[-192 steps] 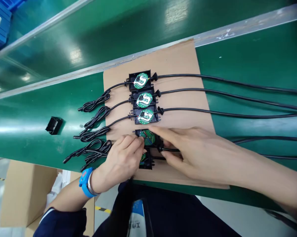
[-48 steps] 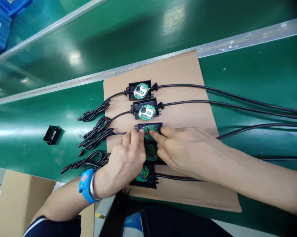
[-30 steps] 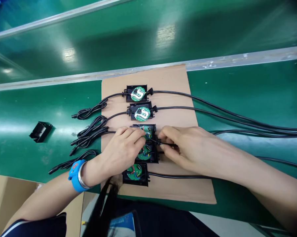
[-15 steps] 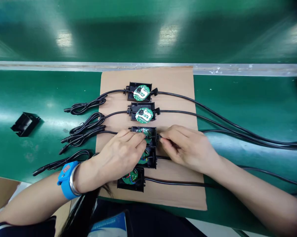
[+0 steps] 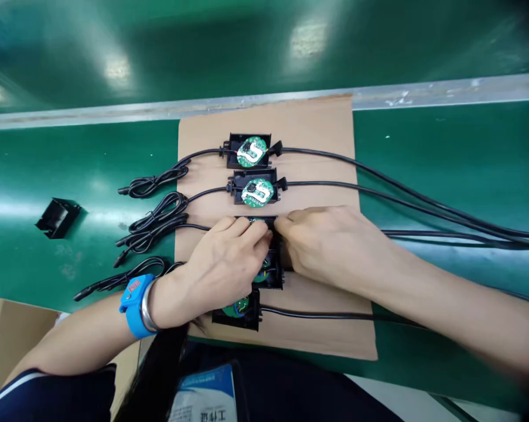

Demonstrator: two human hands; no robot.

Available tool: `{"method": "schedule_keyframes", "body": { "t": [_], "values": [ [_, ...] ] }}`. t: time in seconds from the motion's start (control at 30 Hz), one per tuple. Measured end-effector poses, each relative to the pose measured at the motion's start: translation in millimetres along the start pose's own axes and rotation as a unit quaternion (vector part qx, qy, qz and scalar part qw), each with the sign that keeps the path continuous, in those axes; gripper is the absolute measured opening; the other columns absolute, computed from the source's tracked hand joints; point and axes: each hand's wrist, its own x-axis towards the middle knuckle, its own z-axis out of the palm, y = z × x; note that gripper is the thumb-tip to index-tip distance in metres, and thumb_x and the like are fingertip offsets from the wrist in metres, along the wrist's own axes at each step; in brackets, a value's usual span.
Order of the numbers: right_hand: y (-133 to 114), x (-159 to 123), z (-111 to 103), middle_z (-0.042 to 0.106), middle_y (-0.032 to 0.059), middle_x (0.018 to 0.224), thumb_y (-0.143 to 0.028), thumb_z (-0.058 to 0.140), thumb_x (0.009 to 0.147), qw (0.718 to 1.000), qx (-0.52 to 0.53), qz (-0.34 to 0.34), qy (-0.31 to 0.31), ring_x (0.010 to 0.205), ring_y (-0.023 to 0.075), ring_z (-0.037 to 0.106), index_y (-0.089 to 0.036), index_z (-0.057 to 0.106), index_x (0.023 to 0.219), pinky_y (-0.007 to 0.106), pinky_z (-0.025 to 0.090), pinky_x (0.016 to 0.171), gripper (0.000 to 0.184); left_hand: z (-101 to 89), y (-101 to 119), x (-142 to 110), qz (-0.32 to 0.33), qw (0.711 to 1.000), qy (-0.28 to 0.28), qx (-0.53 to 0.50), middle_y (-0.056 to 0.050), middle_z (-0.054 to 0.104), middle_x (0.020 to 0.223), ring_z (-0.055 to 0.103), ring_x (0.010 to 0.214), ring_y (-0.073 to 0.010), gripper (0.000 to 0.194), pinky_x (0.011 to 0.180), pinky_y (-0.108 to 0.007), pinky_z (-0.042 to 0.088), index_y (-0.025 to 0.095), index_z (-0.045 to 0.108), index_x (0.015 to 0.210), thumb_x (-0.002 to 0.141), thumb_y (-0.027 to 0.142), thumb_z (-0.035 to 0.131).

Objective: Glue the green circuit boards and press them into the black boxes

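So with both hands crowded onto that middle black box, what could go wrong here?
The left hand and right hand hide the third box, so a wire could get pinched unseen. The left hand also lies over the fourth box and might nudge its board. The cables run close together and could snag.

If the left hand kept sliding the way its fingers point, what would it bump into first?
The left hand points up and to the right, with its fingertips on the third black box. Going straight on, it would probably meet the right hand first, whose fingertips sit right beside it.
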Motion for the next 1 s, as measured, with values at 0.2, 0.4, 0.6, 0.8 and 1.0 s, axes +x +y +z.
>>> {"method": "schedule_keyframes", "body": {
  "t": [0.2, 0.4, 0.6, 0.8, 1.0],
  "values": [
    [20, -16, 25, 0.067, 0.0087, 0.089, -0.023, 0.05, 0.095, 0.979, 0.105, -0.056, 0.165, 0.087, 0.0201, 0.06, -0.016, 0.07, 0.094, 0.031, 0.048, 0.076, 0.021, -3.7, 5, -6, 0.01, 1.0, 0.002, -0.002, -0.017, 0.06, 0.116, 0.057, 0.096, -0.0242, 0.047, 0.084, -0.037, 0.051, 0.002, 0.051, 0.134, 0.089, 0.004, 0.038],
    [21, -18, 33, 0.065, 0.0081, 0.083, -0.017, 0.047, 0.097, 0.973, 0.127, -0.065, 0.181, 0.083, 0.0198, 0.053, -0.015, 0.071, 0.092, 0.033, 0.046, 0.075, 0.025, 0.1, 15, -5, -0.031, 0.999, -0.029, 0.007, -0.014, 0.061, 0.107, 0.059, 0.089, -0.0224, 0.053, 0.082, -0.036, 0.054, -0.001, 0.043, 0.139, 0.087, 0.0, 0.038],
    [24, -15, 40, 0.065, 0.0077, 0.079, -0.007, 0.043, 0.094, 0.967, 0.005, -0.131, 0.219, 0.077, 0.0189, 0.049, -0.013, 0.071, 0.092, 0.033, 0.037, 0.07, 0.029, -2.2, 26, 8, -0.011, 0.994, -0.057, 0.092, -0.014, 0.058, 0.093, 0.057, 0.084, -0.0234, 0.04, 0.076, -0.036, 0.053, -0.004, 0.059, 0.119, 0.087, 0.002, 0.037],
    [30, -16, 37, 0.061, 0.0034, 0.073, -0.01, 0.044, 0.096, 0.969, 0.036, -0.145, 0.199, 0.071, 0.0172, 0.048, -0.017, 0.07, 0.091, 0.03, 0.037, 0.066, 0.027, -15.9, 29, 4, -0.042, 0.995, -0.07, 0.053, -0.017, 0.061, 0.1, 0.058, 0.09, -0.0247, 0.047, 0.081, -0.037, 0.053, -0.005, 0.054, 0.128, 0.085, 0.006, 0.042],
    [59, 3, 19, 0.068, 0.009, 0.102, -0.022, 0.05, 0.096, 0.965, 0.111, -0.059, 0.23, 0.096, 0.0225, 0.058, -0.016, 0.067, 0.108, 0.037, 0.046, 0.088, 0.022, -22.4, -54, 5, -0.154, 0.985, 0.056, -0.055, -0.012, 0.062, 0.109, 0.058, 0.104, -0.0225, 0.036, 0.091, -0.038, 0.052, 0.011, 0.06, 0.118, 0.084, 0.006, 0.048]
  ]
}}
